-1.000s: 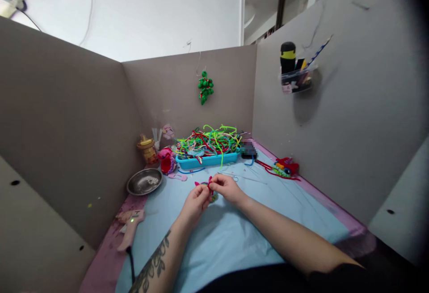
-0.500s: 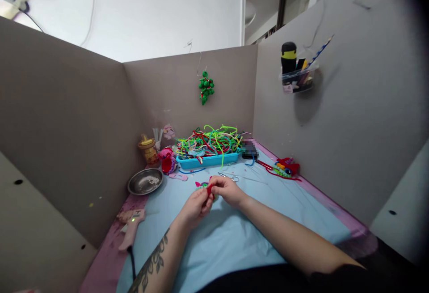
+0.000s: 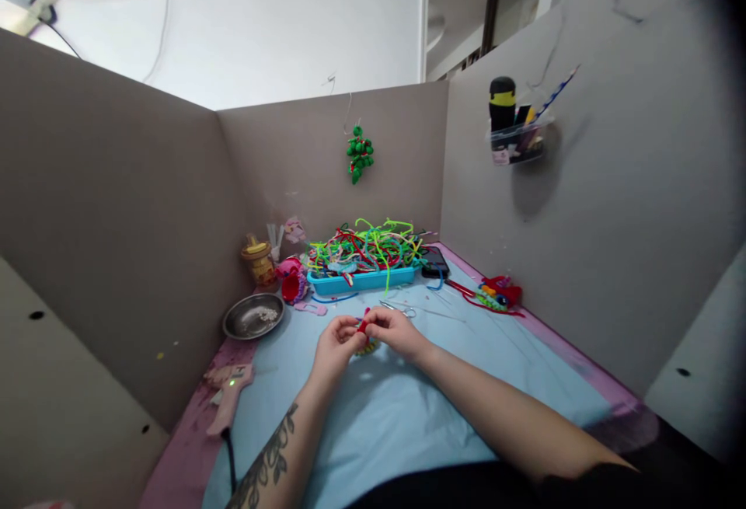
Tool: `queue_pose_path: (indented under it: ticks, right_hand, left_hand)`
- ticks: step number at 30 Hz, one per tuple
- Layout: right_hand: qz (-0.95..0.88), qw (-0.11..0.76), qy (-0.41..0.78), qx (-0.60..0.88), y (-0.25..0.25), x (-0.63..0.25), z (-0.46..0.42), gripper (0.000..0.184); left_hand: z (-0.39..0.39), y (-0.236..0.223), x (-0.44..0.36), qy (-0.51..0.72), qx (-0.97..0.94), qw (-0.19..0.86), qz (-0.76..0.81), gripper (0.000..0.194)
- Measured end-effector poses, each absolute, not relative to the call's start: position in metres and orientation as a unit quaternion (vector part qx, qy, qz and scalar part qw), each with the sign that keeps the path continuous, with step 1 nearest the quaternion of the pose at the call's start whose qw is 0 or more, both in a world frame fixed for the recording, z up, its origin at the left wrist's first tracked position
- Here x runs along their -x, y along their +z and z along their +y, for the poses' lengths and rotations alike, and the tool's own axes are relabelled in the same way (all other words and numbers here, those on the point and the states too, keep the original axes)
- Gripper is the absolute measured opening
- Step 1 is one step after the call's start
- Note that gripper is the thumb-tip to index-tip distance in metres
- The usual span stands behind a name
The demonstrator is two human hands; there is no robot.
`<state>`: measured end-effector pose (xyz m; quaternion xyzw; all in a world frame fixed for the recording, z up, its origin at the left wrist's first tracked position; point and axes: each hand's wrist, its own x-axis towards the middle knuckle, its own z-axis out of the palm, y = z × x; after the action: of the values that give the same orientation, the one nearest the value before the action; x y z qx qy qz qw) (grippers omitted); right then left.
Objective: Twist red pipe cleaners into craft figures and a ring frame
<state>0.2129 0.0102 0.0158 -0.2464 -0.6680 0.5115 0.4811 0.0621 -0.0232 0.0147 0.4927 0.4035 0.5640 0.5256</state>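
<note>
My left hand [image 3: 339,346] and my right hand [image 3: 397,331] meet over the middle of the blue cloth. Both pinch a small red pipe-cleaner piece [image 3: 362,327] between thumbs and fingertips. Just beneath the fingers shows a yellow-green fuzzy piece [image 3: 367,347], mostly hidden; I cannot tell whether it is joined to the red one. Scissors [image 3: 402,309] lie on the cloth right behind my right hand. Further back stands a blue tray [image 3: 361,282] heaped with many-coloured pipe cleaners [image 3: 373,249].
At left are a metal bowl [image 3: 238,328] with small white bits and a pink glue gun [image 3: 231,400] with its light on. A pink-red fuzzy piece [image 3: 291,280] and a brown cup [image 3: 259,264] stand behind. A phone [image 3: 434,262] and red fuzzy pieces [image 3: 504,291] lie right.
My left hand has turned and risen a little, its fingers now less curled under. The red piece stays between both hands, and the coloured piece below is covered differently.
</note>
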Motion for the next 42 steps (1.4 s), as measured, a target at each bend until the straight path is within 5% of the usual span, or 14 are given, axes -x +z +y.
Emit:
queue_pose_path:
  ticks: [9,16,20,28,31,35,42]
  right_hand:
    - [-0.636,0.495,0.539,0.246,0.013,-0.210,0.008,0.020]
    - [-0.726,0.479,0.382,0.313,0.014,-0.220,0.015,0.002]
    - [-0.729,0.488,0.359,0.319,0.018,-0.234,0.025,0.009]
    - [-0.674,0.549,0.124,0.478,0.019,-0.266,0.054,0.033]
    - [-0.714,0.509,0.219,0.428,0.016,-0.246,0.042,0.019]
    - [-0.709,0.422,0.484,0.292,0.009,-0.205,0.016,0.026]
    - [-0.624,0.478,0.547,0.287,0.013,-0.202,0.003,0.028]
  left_hand:
    - [-0.021,0.011,-0.060,0.582,-0.485,0.510,0.407,0.029]
    - [-0.019,0.014,-0.053,0.601,-0.471,0.523,0.379,0.029]
    - [-0.017,0.014,-0.050,0.617,-0.437,0.521,0.397,0.034]
    - [-0.011,0.007,-0.052,0.621,-0.474,0.463,0.418,0.033]
    - [-0.012,0.009,-0.055,0.618,-0.505,0.432,0.420,0.029]
    - [-0.017,0.012,-0.059,0.606,-0.551,0.389,0.422,0.023]
    - [-0.020,0.015,-0.058,0.592,-0.578,0.355,0.436,0.015]
